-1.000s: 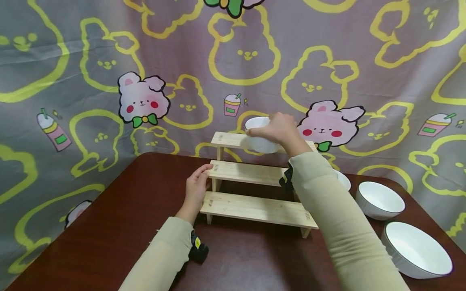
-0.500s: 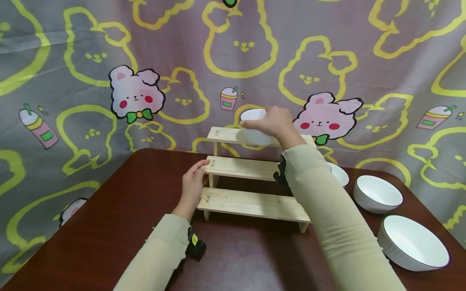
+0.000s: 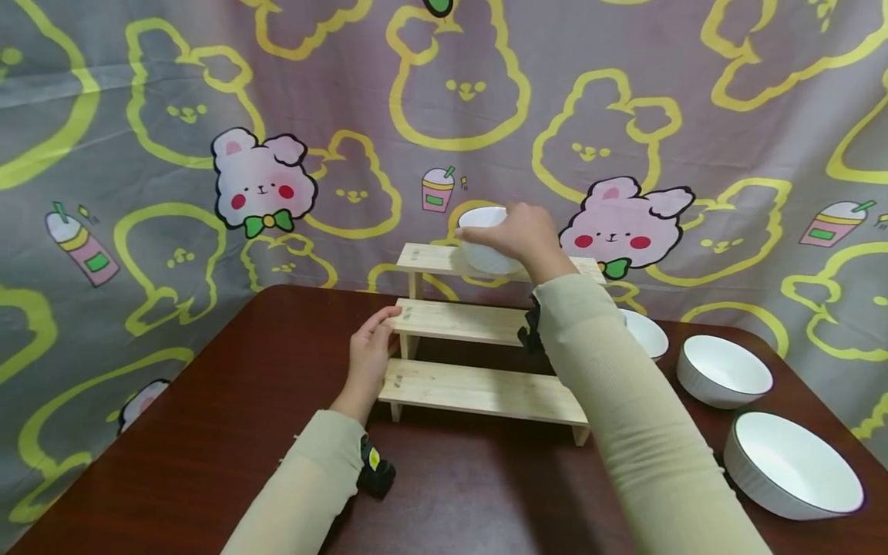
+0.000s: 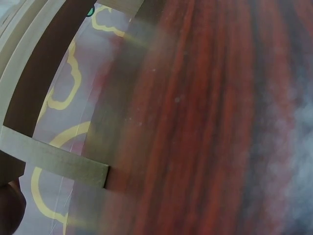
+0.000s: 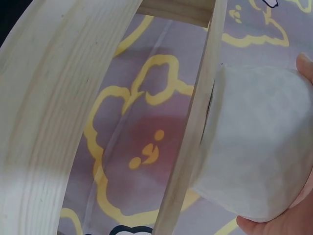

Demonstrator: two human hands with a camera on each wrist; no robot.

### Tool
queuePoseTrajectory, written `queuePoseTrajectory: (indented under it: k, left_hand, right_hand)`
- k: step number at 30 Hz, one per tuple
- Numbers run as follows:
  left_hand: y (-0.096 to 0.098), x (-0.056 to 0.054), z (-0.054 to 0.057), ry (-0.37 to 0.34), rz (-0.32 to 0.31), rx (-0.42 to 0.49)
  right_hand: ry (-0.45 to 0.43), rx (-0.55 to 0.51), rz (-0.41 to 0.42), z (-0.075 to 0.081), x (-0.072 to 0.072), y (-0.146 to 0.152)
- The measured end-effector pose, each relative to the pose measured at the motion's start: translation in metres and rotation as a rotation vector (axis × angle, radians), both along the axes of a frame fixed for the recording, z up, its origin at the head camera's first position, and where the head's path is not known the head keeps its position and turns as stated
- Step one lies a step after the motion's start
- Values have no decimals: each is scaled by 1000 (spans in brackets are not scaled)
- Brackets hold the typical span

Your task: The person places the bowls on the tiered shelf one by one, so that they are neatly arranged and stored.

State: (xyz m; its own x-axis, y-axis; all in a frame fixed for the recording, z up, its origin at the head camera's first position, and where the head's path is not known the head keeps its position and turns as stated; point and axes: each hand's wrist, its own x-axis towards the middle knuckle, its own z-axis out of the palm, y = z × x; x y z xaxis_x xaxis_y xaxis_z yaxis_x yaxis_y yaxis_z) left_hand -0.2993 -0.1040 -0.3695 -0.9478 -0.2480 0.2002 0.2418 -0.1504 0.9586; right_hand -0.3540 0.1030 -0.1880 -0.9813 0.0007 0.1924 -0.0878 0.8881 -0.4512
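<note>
White bowls (image 3: 727, 370) are what the work is about, and it looks close to the start: one is up at the stand, while three are down on the desk. The desk (image 3: 229, 401) is big and dark red. In the middle of it is the wooden stand (image 3: 479, 385) with three steps, the low one near and the high one far. On the right side of the desk, three bowls sit in a row, open side up. The big bowl (image 3: 798, 466) is nearest, the next bowl (image 3: 731, 374) is farther back, and the far bowl (image 3: 647, 335) is partly hidden by the right sleeve (image 3: 624, 385).

The last bowl (image 3: 489, 260) looks smallest. It is at the top step (image 3: 430, 257), and the right hand (image 3: 523, 235) pinches it with thumb and fingers on two sides. I can't tell if it rests on the wood. It has not been let go, so even this one does not look done. The left hand (image 3: 371, 347) grips the left end of the middle step (image 3: 465, 320), maybe to keep the stand from sliding.
</note>
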Motion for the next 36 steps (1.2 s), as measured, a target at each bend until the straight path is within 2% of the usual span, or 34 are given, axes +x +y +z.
queuePoseTrajectory:
  k: [10, 21, 28, 36]
  left_hand:
    - [1, -2, 3, 6, 12, 2]
    - [6, -3, 0, 5, 3, 11]
    - [5, -3, 0, 7, 15, 7]
    - [5, -1, 2, 11, 14, 2]
  right_hand:
    - [26, 58, 12, 1, -5, 0]
    - [8, 21, 10, -2, -2, 5]
    - [5, -30, 34, 7, 2, 15]
    - [13, -54, 61, 23, 13, 31]
